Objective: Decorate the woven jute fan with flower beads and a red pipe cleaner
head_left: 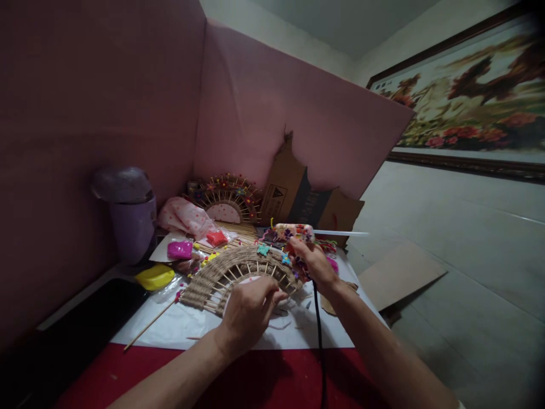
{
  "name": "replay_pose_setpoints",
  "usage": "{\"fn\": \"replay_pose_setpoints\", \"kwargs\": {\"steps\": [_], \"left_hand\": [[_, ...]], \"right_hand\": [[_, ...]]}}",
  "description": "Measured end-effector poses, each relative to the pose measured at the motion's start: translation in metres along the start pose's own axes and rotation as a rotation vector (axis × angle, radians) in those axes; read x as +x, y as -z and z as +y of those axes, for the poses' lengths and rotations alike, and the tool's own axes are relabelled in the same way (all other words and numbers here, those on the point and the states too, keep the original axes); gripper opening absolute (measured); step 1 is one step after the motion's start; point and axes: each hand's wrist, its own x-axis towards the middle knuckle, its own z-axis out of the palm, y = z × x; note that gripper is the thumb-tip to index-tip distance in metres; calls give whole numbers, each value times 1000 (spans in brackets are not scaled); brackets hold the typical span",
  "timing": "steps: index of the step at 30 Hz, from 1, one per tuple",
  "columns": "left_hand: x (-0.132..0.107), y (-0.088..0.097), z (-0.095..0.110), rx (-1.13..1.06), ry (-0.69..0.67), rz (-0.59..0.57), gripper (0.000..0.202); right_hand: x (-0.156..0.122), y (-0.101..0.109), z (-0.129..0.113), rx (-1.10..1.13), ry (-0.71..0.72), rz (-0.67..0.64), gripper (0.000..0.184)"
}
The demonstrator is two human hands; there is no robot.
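My right hand (313,264) is closed around a hot glue gun (293,230) with a colourful patterned covering. A long whitish glue stick (343,233) pokes out of its back to the right, and a black cord (318,341) hangs below. Under the gun lies a half-round woven fan (200,284) of brown twine over thin sticks, with a teal flower (263,250) and a blue flower (285,258) on its outer rim. My left hand (251,307) is pinched closed in front of the fan's lower right part. Whatever its fingertips hold is too small to tell.
A second decorated fan (225,210) stands behind, beside torn cardboard (289,187). Purple lidded container (134,227), yellow clay (155,277), magenta clay (179,250) and red clay (216,237) are on the left. A wooden stick (149,325) lies on the white sheet (170,329).
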Motion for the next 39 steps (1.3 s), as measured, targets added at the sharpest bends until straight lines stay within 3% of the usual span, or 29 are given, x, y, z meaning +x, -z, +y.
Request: {"fn": "replay_pose_setpoints", "kwargs": {"steps": [5,14,18,27,34,39], "left_hand": [[3,6,-8,-39,116,20,15],[19,7,-41,-137,325,230,15],[38,6,-50,-161,457,217,19],[79,-8,-72,100,322,8,15],[87,-16,-78,206,220,-76,6],[88,-18,-80,235,180,-106,12]], "right_hand": [[-17,13,-3,286,117,151,37],[-25,39,39,425,160,332,43],[-26,38,50,381,179,386,45],[-36,27,56,236,223,400,45],[-42,23,54,150,248,414,39],[-41,23,59,130,238,401,41]]}}
